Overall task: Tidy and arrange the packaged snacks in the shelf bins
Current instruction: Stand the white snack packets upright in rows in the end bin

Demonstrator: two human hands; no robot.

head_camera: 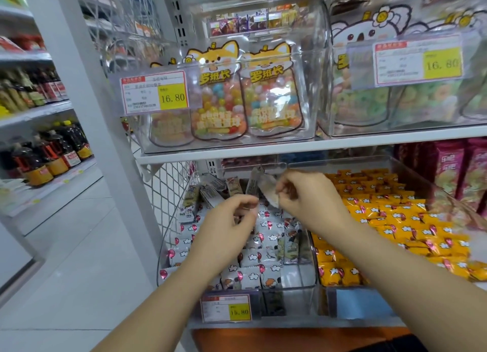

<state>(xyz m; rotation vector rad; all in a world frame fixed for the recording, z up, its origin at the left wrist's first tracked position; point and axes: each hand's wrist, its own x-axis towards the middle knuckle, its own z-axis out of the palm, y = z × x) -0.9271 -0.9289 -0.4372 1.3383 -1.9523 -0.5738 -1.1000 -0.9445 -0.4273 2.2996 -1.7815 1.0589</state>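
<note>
Left hand [232,220]: curling over the left bin, can't tell if it's gripping anything.
Loose one: small white crinkly plastic snack packet [268,193] is dangling above that bin's back; probably light, soft, slippery, so pinch a seam.
Right hand [308,193]: pinching that packet's edge.
Bins: clear plastic bin [303,291] is holding white balloon-print packets [253,272]; clear neighbouring bin [332,303] is holding yellow packets [390,220].

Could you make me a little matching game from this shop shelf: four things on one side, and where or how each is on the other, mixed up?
Things:
1 yellow packets
2 fox candy bags
3 dark bottles
4 right hand

Places or states:
A upper shelf bin
B far-left shelves
C lower right bin
D pinching a white packet

Pairs: 1-C, 2-A, 3-B, 4-D.
</note>
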